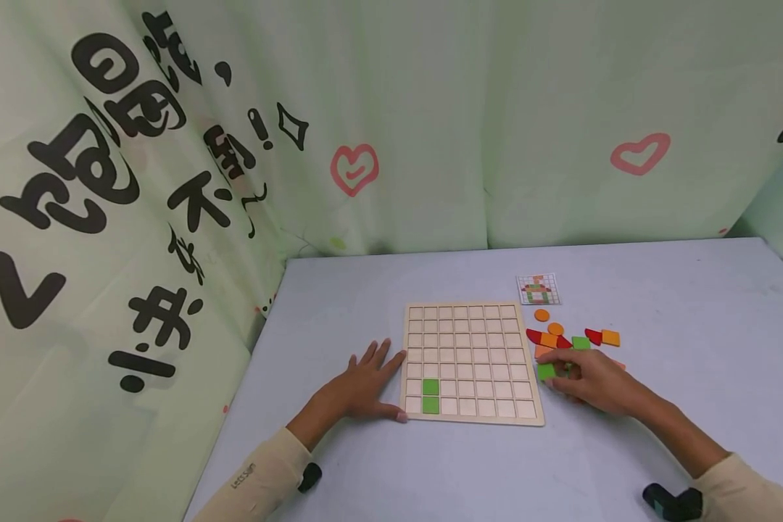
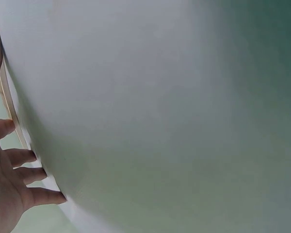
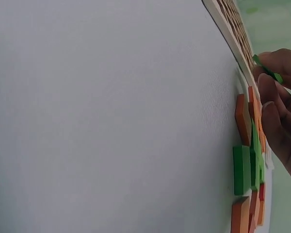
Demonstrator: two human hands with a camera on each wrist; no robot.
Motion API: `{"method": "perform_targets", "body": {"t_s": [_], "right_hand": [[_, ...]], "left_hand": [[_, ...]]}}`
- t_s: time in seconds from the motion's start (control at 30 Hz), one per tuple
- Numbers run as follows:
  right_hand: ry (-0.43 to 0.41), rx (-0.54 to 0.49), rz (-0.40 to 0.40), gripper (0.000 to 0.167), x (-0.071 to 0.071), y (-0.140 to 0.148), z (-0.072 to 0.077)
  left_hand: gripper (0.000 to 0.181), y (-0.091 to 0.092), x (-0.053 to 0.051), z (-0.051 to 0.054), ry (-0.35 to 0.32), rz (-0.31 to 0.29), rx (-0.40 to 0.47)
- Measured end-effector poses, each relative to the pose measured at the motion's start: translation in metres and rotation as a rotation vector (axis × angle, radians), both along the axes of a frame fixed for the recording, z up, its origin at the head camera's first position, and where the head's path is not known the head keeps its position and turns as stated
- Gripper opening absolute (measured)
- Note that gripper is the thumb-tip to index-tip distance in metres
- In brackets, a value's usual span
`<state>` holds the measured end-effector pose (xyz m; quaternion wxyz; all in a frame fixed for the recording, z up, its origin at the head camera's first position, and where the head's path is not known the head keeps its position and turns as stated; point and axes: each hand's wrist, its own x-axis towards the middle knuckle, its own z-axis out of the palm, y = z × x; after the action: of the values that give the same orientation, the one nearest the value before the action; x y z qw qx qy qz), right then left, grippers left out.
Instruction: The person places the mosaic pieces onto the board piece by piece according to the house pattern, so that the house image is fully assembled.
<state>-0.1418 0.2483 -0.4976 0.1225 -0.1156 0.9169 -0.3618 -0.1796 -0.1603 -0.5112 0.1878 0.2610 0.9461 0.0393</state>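
Note:
A wooden grid board (image 1: 472, 371) lies on the table, with two green square tiles (image 1: 431, 396) stacked in one column near its lower left. My left hand (image 1: 364, 386) rests at the board's left edge, fingers spread and straight, thumb by the lower corner. Off the board's right edge, my right hand (image 1: 594, 380) pinches a green square tile (image 1: 546, 372) between thumb and fingers; the right wrist view shows this tile (image 3: 267, 69) edge-on, raised above the table. Under and beyond that hand are loose tiles in orange, red and green, partly hidden by it.
A small picture card (image 1: 538, 288) with a coloured grid figure lies behind the loose tiles. Two orange round tiles (image 1: 542, 315) sit just in front of it. A pale green curtain (image 1: 417, 130) hangs behind the white table (image 1: 692, 326).

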Motion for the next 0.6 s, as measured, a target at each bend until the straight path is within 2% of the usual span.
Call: {"method": "perform_targets", "body": {"t_s": [0.2, 0.6], "right_hand": [[0.069, -0.05, 0.022, 0.034, -0.004, -0.01, 0.0], [0.069, -0.077, 0.025, 0.034, -0.012, -0.036, -0.001]], "left_hand": [[0.113, 0.0, 0.0, -0.001, 0.006, -0.004, -0.006], [0.113, 0.002, 0.002, 0.003, -0.016, 0.012, -0.003]]}}
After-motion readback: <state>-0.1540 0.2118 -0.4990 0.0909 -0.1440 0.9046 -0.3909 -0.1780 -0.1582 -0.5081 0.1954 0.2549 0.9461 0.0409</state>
